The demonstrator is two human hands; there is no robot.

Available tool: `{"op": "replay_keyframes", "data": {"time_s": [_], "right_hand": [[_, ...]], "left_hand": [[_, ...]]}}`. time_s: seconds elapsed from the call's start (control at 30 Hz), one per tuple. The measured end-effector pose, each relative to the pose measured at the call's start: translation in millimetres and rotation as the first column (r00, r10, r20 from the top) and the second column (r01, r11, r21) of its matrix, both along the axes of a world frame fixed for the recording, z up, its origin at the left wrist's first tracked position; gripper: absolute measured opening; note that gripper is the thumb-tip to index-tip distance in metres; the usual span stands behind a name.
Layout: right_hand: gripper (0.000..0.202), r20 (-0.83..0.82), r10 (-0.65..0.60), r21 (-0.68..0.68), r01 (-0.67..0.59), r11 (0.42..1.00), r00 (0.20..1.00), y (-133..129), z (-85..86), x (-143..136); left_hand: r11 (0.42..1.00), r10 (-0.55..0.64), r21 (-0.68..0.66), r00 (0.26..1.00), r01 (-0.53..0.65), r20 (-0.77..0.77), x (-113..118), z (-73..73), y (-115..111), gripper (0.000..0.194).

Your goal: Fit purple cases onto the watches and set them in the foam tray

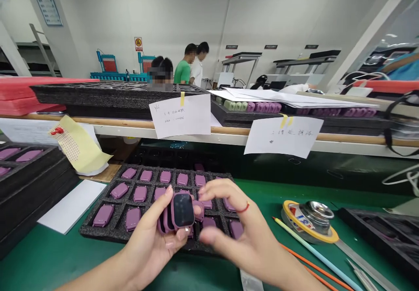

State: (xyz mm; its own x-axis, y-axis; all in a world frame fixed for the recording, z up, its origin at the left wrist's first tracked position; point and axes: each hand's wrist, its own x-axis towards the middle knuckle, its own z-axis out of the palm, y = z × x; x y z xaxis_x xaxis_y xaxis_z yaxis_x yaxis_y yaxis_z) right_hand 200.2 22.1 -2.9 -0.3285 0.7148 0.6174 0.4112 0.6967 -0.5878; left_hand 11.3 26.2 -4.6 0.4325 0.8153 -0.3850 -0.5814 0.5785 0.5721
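Observation:
My left hand is closed round a few purple watch cases held together over the tray. The front watch case has a dark square screen facing me. Just right of it, my right hand has its fingers and thumb apart; the thumb is blurred. A further purple piece sits at the right side of the held stack, near the right fingertips. Beneath both hands lies a black foam tray with purple watch cases in its compartments, partly hidden by the hands.
On the right of the green table are a tape roll with a metal container on it, a light-blue stick and orange sticks. Foam trays are stacked left. A shelf crosses behind. People stand far back.

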Motion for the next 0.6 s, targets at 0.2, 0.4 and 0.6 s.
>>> {"op": "replay_keyframes", "data": {"time_s": [0.2,0.4,0.6], "right_hand": [[0.031,-0.022,0.111,-0.025,-0.112,0.993,0.994,-11.2,0.8,-16.3],[0.019,-0.055,0.085,0.106,-0.079,0.991,0.995,-10.1,3.6,-15.9],[0.011,-0.244,-0.017,0.103,0.043,0.994,0.970,-9.9,5.4,-16.1]], "left_hand": [[0.996,-0.075,-0.049,0.996,0.077,0.043,5.5,-3.4,-6.5,0.044],[0.995,-0.064,-0.071,0.995,0.069,0.076,9.4,-1.7,-6.9,0.041],[0.990,-0.140,0.029,0.988,0.138,0.061,8.5,-3.2,-9.3,0.040]]}}
